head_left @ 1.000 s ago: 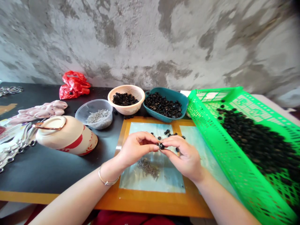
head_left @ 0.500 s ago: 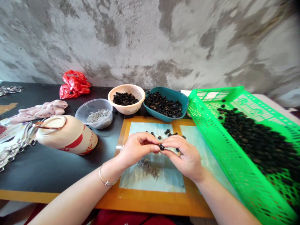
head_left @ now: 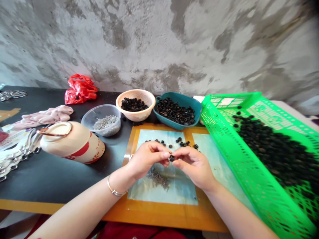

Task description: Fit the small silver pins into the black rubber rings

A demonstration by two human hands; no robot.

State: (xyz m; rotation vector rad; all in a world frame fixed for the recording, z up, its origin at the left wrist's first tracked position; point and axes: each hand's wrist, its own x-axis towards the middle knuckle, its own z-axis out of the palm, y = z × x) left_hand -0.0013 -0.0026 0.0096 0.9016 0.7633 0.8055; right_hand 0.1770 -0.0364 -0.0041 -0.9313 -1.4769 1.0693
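Observation:
My left hand (head_left: 147, 159) and my right hand (head_left: 193, 164) meet fingertip to fingertip above an orange-framed mat (head_left: 159, 212). Between them they pinch a small black bead-like piece (head_left: 171, 158). Both hands are closed in a pinch. Under the hands lies a small heap of thin grey pins (head_left: 159, 178). Several loose black pieces (head_left: 183, 143) lie on the mat just beyond the fingers. A thin bracelet circles my left wrist.
A peach bowl (head_left: 136, 114) and a teal bowl (head_left: 174, 125) hold black pieces; a clear tub (head_left: 102, 131) holds grey pins. A green basket (head_left: 251, 186) of black pieces slopes at right. A tipped cream jar (head_left: 72, 144), pink cloth (head_left: 45, 116) and red bag (head_left: 79, 89) lie left.
Both hands have sunk slightly toward me, still pinching the black piece. The view has shifted a little.

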